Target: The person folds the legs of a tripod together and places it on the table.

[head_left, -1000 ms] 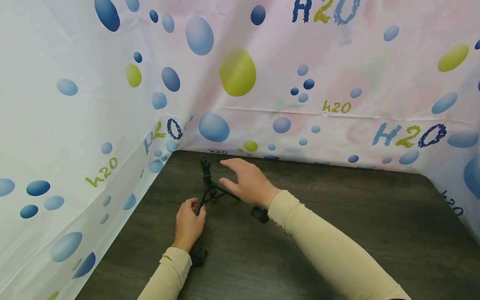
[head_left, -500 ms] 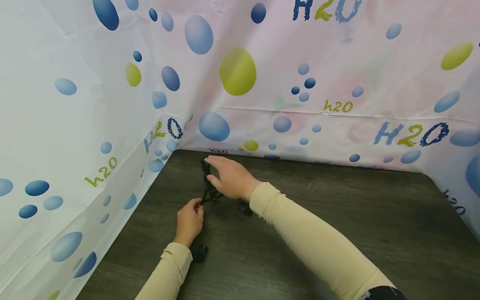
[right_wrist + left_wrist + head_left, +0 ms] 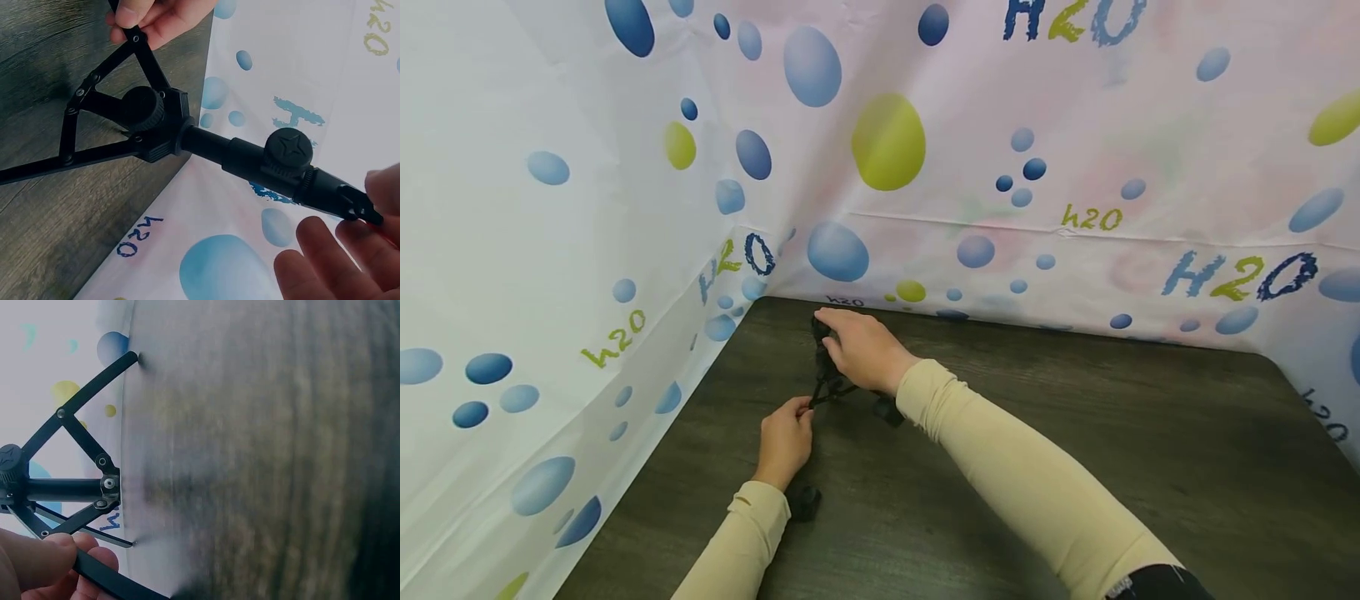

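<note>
A small black tripod (image 3: 822, 360) stands upright with its legs spread at the back left of the table. My left hand (image 3: 785, 443) pinches one of its legs (image 3: 112, 575) between thumb and fingers, as the left wrist view shows close up. Around the narrow tip of the tripod's top, my right hand (image 3: 871, 354) has its thumb and fingers, which also shows in the right wrist view. A round knob with a star (image 3: 289, 149) sits on the upper post. The right hand hides part of the tripod in the head view.
The dark wooden table (image 3: 1060, 467) stretches to the right. A white sheet printed with bubbles and H2O lettering (image 3: 970, 167) closes off the back and the left side. Small black blocks sit at the left wrist (image 3: 805, 503) and below the right wrist (image 3: 887, 410).
My right hand has come left from beside the tripod to its top. The left fingers, loose near the leg a second ago, now pinch it. The head view has shifted slightly.
</note>
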A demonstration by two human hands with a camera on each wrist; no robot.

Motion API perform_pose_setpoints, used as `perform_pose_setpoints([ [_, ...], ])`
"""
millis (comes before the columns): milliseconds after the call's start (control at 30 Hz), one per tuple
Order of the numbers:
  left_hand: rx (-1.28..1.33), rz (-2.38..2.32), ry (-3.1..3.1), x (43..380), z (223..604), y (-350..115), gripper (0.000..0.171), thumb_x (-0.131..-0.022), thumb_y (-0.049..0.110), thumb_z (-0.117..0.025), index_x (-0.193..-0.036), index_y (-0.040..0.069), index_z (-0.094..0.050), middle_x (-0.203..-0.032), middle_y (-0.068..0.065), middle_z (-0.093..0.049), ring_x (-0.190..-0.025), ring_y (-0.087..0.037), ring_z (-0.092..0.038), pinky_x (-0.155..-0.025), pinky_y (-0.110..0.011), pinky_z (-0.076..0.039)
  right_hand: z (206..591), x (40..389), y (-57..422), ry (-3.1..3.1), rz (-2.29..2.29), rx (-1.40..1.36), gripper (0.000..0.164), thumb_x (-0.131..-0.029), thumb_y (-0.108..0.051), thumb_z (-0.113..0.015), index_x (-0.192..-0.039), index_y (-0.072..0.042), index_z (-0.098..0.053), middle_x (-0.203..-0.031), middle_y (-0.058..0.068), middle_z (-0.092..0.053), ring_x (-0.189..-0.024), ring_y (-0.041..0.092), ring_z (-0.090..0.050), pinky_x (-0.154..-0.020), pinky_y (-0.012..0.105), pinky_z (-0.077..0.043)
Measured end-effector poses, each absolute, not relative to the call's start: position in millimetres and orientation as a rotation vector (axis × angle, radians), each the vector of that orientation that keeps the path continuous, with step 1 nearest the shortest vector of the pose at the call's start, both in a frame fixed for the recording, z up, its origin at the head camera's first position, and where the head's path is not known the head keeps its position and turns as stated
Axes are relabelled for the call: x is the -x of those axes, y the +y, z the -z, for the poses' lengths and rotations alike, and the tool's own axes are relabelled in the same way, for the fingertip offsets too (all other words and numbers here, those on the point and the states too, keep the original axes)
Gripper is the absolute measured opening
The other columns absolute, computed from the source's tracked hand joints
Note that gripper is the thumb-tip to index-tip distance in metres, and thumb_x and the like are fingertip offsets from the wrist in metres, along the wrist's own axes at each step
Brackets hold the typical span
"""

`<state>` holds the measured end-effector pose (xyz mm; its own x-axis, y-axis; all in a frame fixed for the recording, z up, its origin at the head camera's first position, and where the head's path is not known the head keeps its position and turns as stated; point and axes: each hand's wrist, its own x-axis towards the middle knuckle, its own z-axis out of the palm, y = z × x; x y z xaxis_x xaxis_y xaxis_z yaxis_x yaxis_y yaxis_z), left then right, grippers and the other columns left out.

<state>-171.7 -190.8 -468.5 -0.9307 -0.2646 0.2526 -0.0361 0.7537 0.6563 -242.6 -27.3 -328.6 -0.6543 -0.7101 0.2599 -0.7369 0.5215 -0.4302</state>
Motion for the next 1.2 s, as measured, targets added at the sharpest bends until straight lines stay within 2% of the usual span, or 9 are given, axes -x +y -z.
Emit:
perform_pose_setpoints([
  [367, -0.209, 0.954, -2.648, 171, 468, -191, 0.019, -0.095, 0.002, -0.066, -0.113, -0.002, -0.072, -0.095, -0.014, -0.073, -0.086, -0.031, -0.069, -0.079, -0.048, -0.054, 332, 246, -31, -2.701, -0.856, -1.232, 0.043, -0.106, -0.010, -0.051, -0.147, 0.000, -0.046, -0.146, 0.016, -0.051, -0.124, 0.029, -0.057, -0.101, 0.040, -0.046],
  [600, -0.211, 0.980, -2.624, 170, 470, -193, 0.019, -0.095, 0.005, -0.068, -0.112, -0.001, -0.073, -0.096, -0.013, -0.073, -0.085, -0.030, -0.070, -0.076, -0.046, -0.056, 333, 249, -32, -2.686, -0.825, -1.267, 0.043, -0.106, -0.010, -0.051, -0.147, -0.001, -0.046, -0.145, 0.015, -0.052, -0.128, 0.028, -0.054, -0.104, 0.040, -0.045],
  [867, -0.216, 0.941, -2.659, 164, 469, -198, 0.010, -0.092, 0.007, -0.073, -0.098, 0.001, -0.075, -0.087, -0.010, -0.073, -0.079, -0.027, -0.069, -0.072, -0.045, -0.056, 329, 251, -31, -2.714, -0.770, -1.275, 0.043, -0.105, -0.009, -0.050, -0.146, 0.001, -0.047, -0.146, 0.017, -0.051, -0.135, 0.030, -0.047, -0.110, 0.041, -0.038],
  [1200, -0.264, 0.878, -2.763, 160, 467, -202, 0.010, -0.091, 0.006, -0.072, -0.099, 0.000, -0.075, -0.086, -0.008, -0.072, -0.077, -0.026, -0.067, -0.070, -0.045, -0.055, 332, 252, -32, -2.698, -0.765, -1.301, 0.044, -0.106, -0.009, -0.049, -0.148, -0.001, -0.045, -0.146, 0.017, -0.050, -0.134, 0.029, -0.048, -0.107, 0.041, -0.042],
])
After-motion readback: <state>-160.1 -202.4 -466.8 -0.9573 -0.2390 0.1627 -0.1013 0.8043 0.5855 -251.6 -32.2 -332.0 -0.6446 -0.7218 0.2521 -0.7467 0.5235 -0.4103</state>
